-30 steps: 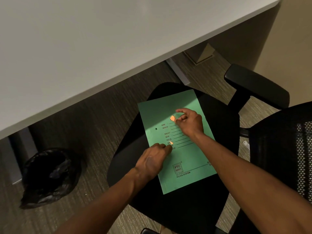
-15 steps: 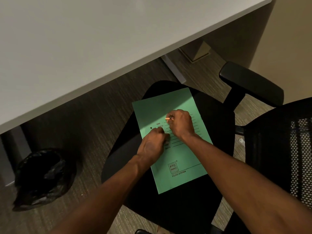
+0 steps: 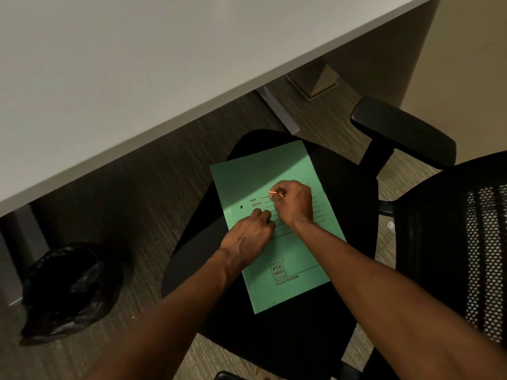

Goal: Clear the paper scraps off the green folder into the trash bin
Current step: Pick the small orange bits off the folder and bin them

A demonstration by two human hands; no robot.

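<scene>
Big white flat desk top (image 3: 137, 78) fills the far side, well above and beyond both grips. Black padded office chair seat (image 3: 343, 187) sits under both hands, mesh chair back (image 3: 452, 242) off to the right of the right-hand grip, black armrest (image 3: 400, 130) beyond it. Black plastic-lined round trash bin (image 3: 68, 286) stands on the floor, well apart to the left of the left-hand grip, under the desk edge.

Green card folder with printed lines (image 3: 288, 283) lies flat on the seat, directly beneath both grips.

Left hand (image 3: 249, 234): fingers curled down onto the folder, just beside the right hand. Looks like it closes on a scrap, but nothing shows inside it, so can't confirm what it holds.

Right hand (image 3: 295, 202): fingers curled, pinching a small orange paper scrap (image 3: 274, 193); the scrap's thin edge pokes out on the left side of the pinch, just above the folder surface.

Progress, as a judgement: pickup stage, about done. No loose scraps visible on the bare green around the grips; anything under the hands is hidden. Nothing visibly dropped in the bin yet. Left to do: lift both hands off the folder, carry across to the bin on the left, release. Then check the folder where the hands covered it.
</scene>
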